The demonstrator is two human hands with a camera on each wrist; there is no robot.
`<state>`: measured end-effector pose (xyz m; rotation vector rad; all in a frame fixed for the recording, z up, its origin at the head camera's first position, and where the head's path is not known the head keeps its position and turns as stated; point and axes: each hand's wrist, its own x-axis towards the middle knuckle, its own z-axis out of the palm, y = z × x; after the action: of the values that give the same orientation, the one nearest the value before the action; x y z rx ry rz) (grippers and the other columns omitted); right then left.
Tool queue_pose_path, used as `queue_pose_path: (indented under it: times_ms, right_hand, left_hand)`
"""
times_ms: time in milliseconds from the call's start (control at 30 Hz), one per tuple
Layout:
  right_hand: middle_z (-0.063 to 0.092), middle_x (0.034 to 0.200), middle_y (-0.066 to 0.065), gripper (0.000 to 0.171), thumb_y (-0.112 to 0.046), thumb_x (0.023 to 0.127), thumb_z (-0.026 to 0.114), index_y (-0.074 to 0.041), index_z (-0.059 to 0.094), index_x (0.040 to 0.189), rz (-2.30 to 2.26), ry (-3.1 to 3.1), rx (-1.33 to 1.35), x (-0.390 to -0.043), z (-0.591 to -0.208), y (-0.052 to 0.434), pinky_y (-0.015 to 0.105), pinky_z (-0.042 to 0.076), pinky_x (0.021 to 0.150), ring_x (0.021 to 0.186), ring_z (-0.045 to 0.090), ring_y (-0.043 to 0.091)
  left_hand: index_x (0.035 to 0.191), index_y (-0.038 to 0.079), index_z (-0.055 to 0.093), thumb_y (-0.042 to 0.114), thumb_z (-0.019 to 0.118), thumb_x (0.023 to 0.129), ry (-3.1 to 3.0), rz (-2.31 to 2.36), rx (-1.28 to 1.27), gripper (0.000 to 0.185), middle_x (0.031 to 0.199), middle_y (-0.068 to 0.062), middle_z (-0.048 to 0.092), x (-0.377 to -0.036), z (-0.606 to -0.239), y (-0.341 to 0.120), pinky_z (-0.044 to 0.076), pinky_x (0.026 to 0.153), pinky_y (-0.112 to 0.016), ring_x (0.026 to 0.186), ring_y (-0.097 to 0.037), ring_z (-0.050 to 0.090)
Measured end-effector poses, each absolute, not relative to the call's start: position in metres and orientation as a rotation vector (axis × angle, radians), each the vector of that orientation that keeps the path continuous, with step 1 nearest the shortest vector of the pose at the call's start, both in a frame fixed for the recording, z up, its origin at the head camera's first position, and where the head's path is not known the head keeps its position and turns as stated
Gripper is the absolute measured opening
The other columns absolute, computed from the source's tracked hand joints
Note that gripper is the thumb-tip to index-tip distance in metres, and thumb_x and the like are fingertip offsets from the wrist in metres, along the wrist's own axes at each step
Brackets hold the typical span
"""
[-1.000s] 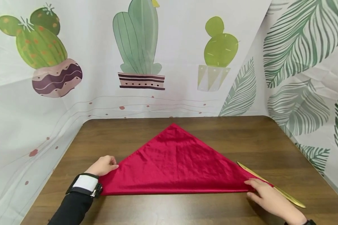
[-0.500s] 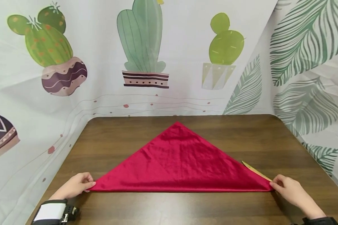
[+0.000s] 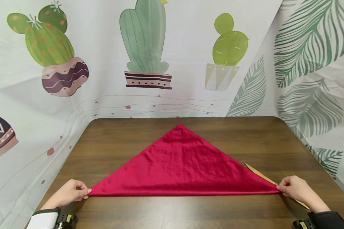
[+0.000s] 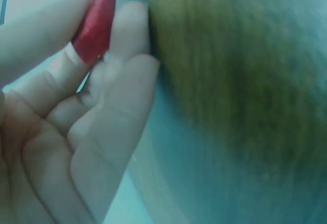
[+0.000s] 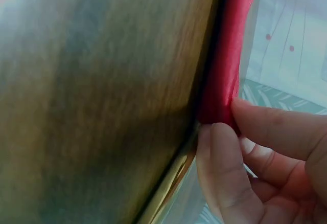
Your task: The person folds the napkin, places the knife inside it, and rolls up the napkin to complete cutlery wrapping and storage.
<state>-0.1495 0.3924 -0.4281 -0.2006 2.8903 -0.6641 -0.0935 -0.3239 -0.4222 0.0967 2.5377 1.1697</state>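
Note:
A red satiny cloth [image 3: 177, 168], folded into a triangle, lies on the wooden table with its point toward the back and its long folded edge toward me. At its left corner my left hand [image 3: 70, 192] pinches the tip between thumb and fingers; the left wrist view shows that red corner [image 4: 97, 24] between the fingertips. My right hand [image 3: 298, 190] pinches the opposite corner, seen as a narrow red strip [image 5: 227, 55] in the right wrist view. Partly under the cloth's right side and my right hand lies a gold table knife [image 3: 258, 171], its middle hidden.
The brown wooden table [image 3: 183, 213] has rounded back corners. Behind it and along both sides hangs a white backdrop [image 3: 189, 47] printed with cacti and leaves.
Both hands have moved outward to the cloth's side corners and now pinch them. The long edge is pulled straighter. The camera view has shifted slightly.

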Motion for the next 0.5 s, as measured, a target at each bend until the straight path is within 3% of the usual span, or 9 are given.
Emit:
queue_pose_path:
  times_ms: [500]
  right_hand:
    - [0.048,0.058,-0.002,0.016,-0.011,0.074,0.063,-0.011,0.051,0.062,-0.588,2.952,-0.261,-0.1596,-0.4278,0.3919,0.029,0.034,0.051,0.054,0.041,0.013]
  left_hand:
    - [0.069,0.003,0.05,0.017,0.063,0.08,2.626,0.934,0.041,0.023,0.059,-0.003,0.053,-0.0907,-0.4182,-0.3173,0.043,0.047,-0.029,0.056,-0.017,0.056]
